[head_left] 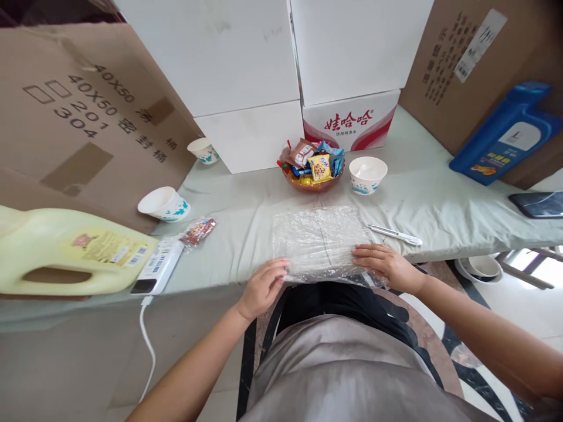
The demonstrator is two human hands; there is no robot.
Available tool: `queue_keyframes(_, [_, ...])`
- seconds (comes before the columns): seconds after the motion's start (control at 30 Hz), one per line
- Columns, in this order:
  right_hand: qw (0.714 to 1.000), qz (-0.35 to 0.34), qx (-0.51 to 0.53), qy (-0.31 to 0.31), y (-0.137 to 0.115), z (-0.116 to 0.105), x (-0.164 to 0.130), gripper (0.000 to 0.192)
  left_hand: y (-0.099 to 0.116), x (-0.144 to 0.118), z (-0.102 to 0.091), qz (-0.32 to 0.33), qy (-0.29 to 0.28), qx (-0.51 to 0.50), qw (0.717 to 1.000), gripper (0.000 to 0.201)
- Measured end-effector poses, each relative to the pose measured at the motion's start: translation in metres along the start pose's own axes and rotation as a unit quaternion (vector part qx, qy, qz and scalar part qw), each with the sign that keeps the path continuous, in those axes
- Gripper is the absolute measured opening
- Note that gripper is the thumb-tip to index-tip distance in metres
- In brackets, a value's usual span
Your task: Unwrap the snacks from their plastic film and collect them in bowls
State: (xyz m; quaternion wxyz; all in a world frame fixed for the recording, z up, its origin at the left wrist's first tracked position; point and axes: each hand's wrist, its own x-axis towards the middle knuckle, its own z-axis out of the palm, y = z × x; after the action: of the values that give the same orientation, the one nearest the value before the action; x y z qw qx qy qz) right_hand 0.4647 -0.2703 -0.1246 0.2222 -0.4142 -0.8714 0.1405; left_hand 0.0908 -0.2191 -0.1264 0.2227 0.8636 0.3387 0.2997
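A flat packet wrapped in clear plastic lies on the table, right at the near edge, in front of the person. The left hand is at the packet's 7 o'clock corner. Its fingers are bent and they touch the plastic there, but it is not closed around anything. The right hand is at the packet's 4 o'clock corner. It lies flat and open, with its fingers pressing down on the plastic edge. So the packet sits between the two hands and a little beyond them.

At 12 o'clock from the packet is a bowl of snacks. A white paper bowl stands just beside it, at 1 o'clock. A white pen lies at 3 o'clock, near the right hand. At 9 o'clock lies a small snack bag, and farther out a big yellow jug lies on its side.
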Motion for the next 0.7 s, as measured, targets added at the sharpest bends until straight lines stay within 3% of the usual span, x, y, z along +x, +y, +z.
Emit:
queue_keyframes(0.07, [0.997,0.039,0.053,0.032,-0.004,-0.004,0.001,0.034,0.004,0.004,-0.002,-0.078,0.061,-0.037,0.994,0.020])
queue_keyframes(0.17, [0.978,0.153,0.116,0.078,-0.002,-0.005,0.012,0.032,0.004,0.021,-0.005,-0.193,0.140,-0.057,0.970,0.026])
queue_keyframes(0.3, [0.931,0.288,0.147,0.167,0.009,0.002,0.047,0.037,-0.007,0.063,-0.006,-0.274,0.206,0.000,0.939,0.026])
queue_keyframes(0.37, [0.920,0.323,0.112,0.192,0.012,0.007,0.064,0.040,-0.015,0.083,-0.004,-0.293,0.199,0.075,0.932,0.023])
queue_keyframes(0.53, [0.925,0.332,-0.080,0.168,0.012,0.024,0.076,0.046,-0.028,0.100,0.010,-0.345,0.091,0.220,0.908,0.025])
queue_keyframes(0.7, [0.923,0.299,-0.116,0.211,0.013,0.035,0.067,0.048,-0.029,0.091,0.019,-0.340,0.117,0.215,0.908,0.033])
